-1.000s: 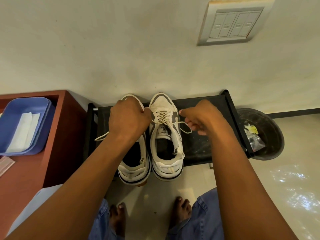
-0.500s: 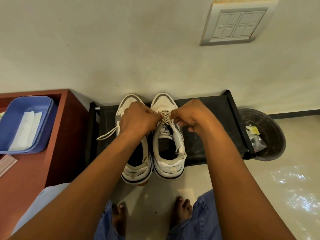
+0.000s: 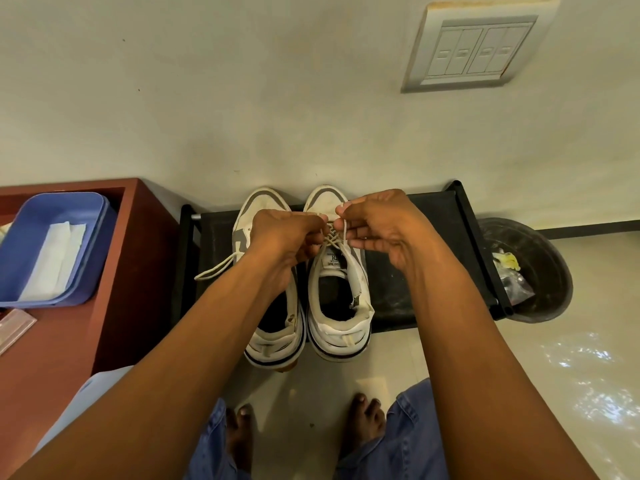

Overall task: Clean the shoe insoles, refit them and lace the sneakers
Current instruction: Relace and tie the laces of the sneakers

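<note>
Two white and grey sneakers stand side by side, toes to the wall, on a black rack (image 3: 429,216). The right sneaker (image 3: 341,306) has a cream lace (image 3: 333,237) threaded over its tongue. My left hand (image 3: 287,237) and my right hand (image 3: 377,226) meet above those laces, and each pinches a lace end. The left sneaker (image 3: 266,327) is partly hidden under my left forearm. A loose lace end (image 3: 214,270) of it trails off to the left. Dark insoles show inside both shoes.
A red-brown table (image 3: 138,271) stands at the left, carrying a blue tray (image 3: 97,237) with white tissue (image 3: 55,258). A black bin (image 3: 540,268) with scraps sits right of the rack. My bare feet (image 3: 363,420) are on the pale floor. A switch panel (image 3: 478,50) is on the wall.
My hands have come together over the right sneaker's laces; a second ago they were apart, pulling the lace ends outward.
</note>
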